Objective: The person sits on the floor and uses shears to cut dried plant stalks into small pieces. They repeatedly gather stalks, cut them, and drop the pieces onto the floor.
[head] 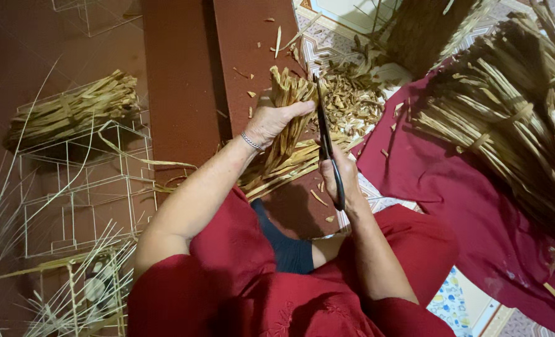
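Left hand (pixel 271 122) fingers wrapped tight round dried strip bundle (pixel 284 140). Right hand (pixel 340 175) fingers closed on black scissors (pixel 325 140), blades just beside bundle top. Clippings pile (pixel 352 103) just past fingers.

The person wore a loose dark-red garment (pixel 240 281) that covered the lap and upper body, its cloth falling in soft folds. Faint tone-on-tone embroidery showed on the fabric near the bottom edge of the view. The sleeves were short, and both forearms were bare. A thin silver-coloured bracelet (pixel 250 141) of small links circled the wrist of the left hand (pixel 276 122). The right hand (pixel 342 176) and its wrist bore no jewellery that could be made out. A dark navy sock (pixel 288 249) covered one foot between the folds of red cloth.
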